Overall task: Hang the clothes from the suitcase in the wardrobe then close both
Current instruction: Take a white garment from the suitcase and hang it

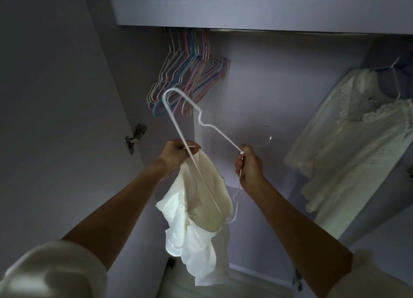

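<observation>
Landmark: wardrobe rail (pixel 290 31), under the shelf (pixel 245 7).

Left hand (pixel 176 153), well below the rail, fingers curled and clamped on the top edge of a white garment (pixel 201 208) together with one arm of a white hanger (pixel 178 116). Right hand (pixel 249 163), fingers closed tight around the hanger's neck. Garment hangs limp below both hands; one hanger arm is threaded inside it.

Bunch of empty coloured hangers (pixel 190 74) on the rail's left end. Lace top (pixel 348 137) already hung toward its right end.

Judgement: fabric thin, light, floppy, likely to slide off the smooth wire. Hold at the shoulder seam or neckline. Hanger light and springy; best carried by the neck below the hook.
</observation>
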Demonstrator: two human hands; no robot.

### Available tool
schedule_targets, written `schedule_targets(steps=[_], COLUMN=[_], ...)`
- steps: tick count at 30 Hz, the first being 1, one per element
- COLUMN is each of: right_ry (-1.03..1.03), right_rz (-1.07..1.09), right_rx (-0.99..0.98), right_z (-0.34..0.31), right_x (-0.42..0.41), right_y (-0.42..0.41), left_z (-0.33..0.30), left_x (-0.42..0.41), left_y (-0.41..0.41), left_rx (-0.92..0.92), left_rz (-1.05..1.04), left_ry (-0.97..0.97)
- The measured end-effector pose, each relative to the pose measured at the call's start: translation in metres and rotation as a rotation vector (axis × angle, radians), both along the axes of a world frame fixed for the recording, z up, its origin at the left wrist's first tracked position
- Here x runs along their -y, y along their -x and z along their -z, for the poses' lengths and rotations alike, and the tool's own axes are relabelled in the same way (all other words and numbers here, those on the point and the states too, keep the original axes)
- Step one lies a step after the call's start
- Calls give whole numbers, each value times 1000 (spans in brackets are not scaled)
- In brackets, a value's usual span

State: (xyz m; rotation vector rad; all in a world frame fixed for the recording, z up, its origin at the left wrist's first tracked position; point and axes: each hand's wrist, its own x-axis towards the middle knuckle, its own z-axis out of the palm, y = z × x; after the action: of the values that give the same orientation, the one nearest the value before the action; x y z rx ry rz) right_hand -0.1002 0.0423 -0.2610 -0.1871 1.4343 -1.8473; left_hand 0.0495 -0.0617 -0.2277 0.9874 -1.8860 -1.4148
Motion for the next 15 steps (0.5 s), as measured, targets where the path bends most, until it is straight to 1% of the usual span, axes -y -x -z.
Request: schedule_targets(steps=[4,7,11,13,15], right_ry=[111,165,205,193,177], right_rz=[86,127,165,179,180], right_rx=[106,144,65,-9,-60], right_z=[-16,-30,-39,-29,-8], right_x=[4,8,15,18,17], right_y=[-3,-4,-10,-17,-26], left_z=[-4,-3,-4,-9,-19], left_x=[-1,-1,-1,-4,-4], left_y=[-1,-3,-8,-8,-9], left_rx=[8,27,11,-64,-182], left_rz=[-53,-101,-138,-134,-153], left_ry=[-68,-94,-167,-228,-293])
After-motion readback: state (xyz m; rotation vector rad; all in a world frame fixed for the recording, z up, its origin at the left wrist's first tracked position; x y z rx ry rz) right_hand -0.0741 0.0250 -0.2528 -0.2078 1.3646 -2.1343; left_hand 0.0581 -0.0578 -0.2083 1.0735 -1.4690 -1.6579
